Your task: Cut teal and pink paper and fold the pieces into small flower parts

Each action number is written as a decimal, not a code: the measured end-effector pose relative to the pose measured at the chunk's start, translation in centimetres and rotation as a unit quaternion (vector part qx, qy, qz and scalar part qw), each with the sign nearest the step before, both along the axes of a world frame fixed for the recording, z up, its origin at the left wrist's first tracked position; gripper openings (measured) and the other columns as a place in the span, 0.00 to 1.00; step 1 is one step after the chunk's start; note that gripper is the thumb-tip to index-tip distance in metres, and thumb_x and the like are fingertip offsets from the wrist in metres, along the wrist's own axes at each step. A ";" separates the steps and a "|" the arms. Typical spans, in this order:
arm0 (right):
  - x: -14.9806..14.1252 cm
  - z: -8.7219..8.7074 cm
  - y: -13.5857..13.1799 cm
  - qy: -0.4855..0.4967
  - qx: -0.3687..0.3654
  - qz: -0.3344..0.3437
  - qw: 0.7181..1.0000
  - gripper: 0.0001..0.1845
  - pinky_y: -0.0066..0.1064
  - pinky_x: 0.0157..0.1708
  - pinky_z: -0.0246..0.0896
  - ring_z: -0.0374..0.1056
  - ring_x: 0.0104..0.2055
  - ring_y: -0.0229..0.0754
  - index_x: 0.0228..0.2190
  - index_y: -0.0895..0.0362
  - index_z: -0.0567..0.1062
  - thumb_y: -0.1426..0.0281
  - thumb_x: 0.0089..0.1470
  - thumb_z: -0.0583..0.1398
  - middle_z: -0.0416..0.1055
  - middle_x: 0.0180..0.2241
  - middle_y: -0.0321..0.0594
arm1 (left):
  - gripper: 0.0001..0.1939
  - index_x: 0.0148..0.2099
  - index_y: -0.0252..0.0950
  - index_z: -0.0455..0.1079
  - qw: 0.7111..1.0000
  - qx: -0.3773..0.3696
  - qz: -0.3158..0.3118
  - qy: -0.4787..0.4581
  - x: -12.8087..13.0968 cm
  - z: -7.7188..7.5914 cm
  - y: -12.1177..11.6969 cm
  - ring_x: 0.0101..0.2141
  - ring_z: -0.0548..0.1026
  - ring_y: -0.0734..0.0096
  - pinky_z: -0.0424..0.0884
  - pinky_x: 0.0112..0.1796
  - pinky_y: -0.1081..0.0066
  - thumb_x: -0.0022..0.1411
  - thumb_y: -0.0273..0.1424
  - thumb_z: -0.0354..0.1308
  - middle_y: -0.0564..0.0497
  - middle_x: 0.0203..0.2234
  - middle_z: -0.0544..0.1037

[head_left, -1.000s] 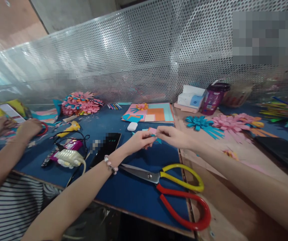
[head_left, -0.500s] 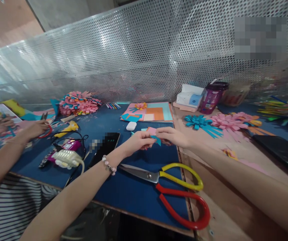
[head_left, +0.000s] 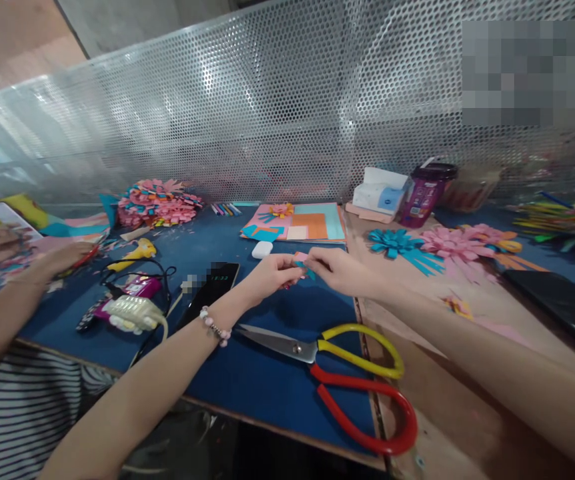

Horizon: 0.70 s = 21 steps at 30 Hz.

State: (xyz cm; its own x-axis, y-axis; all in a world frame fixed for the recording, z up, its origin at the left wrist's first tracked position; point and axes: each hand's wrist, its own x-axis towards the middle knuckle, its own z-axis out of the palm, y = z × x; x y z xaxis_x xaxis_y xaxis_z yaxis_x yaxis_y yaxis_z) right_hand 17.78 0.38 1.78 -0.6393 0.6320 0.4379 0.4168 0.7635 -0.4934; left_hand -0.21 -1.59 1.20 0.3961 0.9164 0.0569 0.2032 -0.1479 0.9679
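Between my two hands is a small piece of blue and pink paper (head_left: pixel 309 272), mostly covered by fingers. My left hand (head_left: pixel 271 275), with a beaded bracelet on its wrist, is closed on the paper's left side. On the other side my right hand (head_left: pixel 338 271) pinches the same paper, thumb and fingers together. Below them, large scissors (head_left: pixel 297 349) with one yellow and one red handle lie on the blue table (head_left: pixel 277 413), blades slightly parted. A white earbud case (head_left: pixel 262 249) sits just behind my left hand, and a dark phone (head_left: pixel 213 288) is beside my left forearm.
Coloured paper sheets (head_left: pixel 309 227) lie behind my hands. Blue and pink paper flowers (head_left: pixel 398 243), a tissue pack (head_left: pixel 378 195) and a purple cup (head_left: pixel 423 197) stand right. Left are a glue gun (head_left: pixel 126 308), a paper-flower heap (head_left: pixel 157 204) and a co-worker's hands (head_left: pixel 67 257).
My hands have shifted the paper slightly, and my fingers now cover more of it than half a second ago. The co-worker's right hand has lowered. The large scissors stay put.
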 end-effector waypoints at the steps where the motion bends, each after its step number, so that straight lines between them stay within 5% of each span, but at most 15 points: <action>1: -0.1 0.0 -0.1 0.001 0.009 -0.011 1.000 0.12 0.25 0.26 0.49 0.58 0.25 0.34 0.24 0.58 0.65 0.69 0.56 0.48 0.64 0.23 0.35 | 0.11 0.27 0.32 0.64 1.000 -0.002 0.003 0.000 -0.1 0.1 0.1 0.18 0.58 0.83 0.51 0.20 0.78 0.50 0.37 0.56 0.57 0.16 0.63; 7: -0.2 0.2 0.0 0.007 0.049 -0.075 0.996 0.12 0.26 0.26 0.49 0.60 0.26 0.36 0.25 0.58 0.67 0.69 0.57 0.49 0.66 0.23 0.37 | 0.16 0.30 0.32 0.69 1.000 -0.018 0.010 0.020 -0.8 0.3 0.8 0.18 0.60 0.82 0.50 0.18 0.78 0.50 0.42 0.57 0.54 0.18 0.66; 11: 1.5 1.0 1.8 0.028 0.042 -0.178 0.983 0.16 0.27 0.24 0.47 0.58 0.23 0.36 0.24 0.58 0.67 0.63 0.57 0.48 0.64 0.20 0.36 | 0.17 0.40 0.34 0.71 0.993 0.070 0.078 0.050 -1.2 0.1 1.4 0.21 0.64 0.79 0.56 0.21 0.77 0.53 0.41 0.55 0.51 0.25 0.72; 15: 3.7 0.8 3.5 -0.085 0.098 -0.229 0.965 0.18 0.28 0.24 0.46 0.61 0.26 0.38 0.23 0.59 0.69 0.62 0.57 0.49 0.67 0.24 0.40 | 0.12 0.35 0.35 0.74 0.939 0.249 0.146 0.187 -1.4 -0.6 2.0 0.31 0.70 0.70 0.64 0.34 0.71 0.55 0.36 0.54 0.48 0.30 0.76; 21: 5.1 -1.1 4.0 -0.321 0.301 -0.187 0.878 0.13 0.28 0.21 0.38 0.63 0.36 0.43 0.30 0.60 0.71 0.70 0.58 0.49 0.67 0.33 0.47 | 0.22 0.51 0.37 0.67 0.906 0.300 0.070 0.290 -1.3 -2.0 2.2 0.46 0.68 0.63 0.60 0.47 0.66 0.54 0.39 0.55 0.46 0.45 0.73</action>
State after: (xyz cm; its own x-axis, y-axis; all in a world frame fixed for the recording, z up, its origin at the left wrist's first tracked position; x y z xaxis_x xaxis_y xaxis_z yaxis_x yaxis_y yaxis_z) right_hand 22.91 4.33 0.65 -0.6740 0.6279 0.3893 0.7384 0.5563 0.3811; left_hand -1.55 0.65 -0.83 0.4013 0.8332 0.3803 0.7095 -0.5454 0.4462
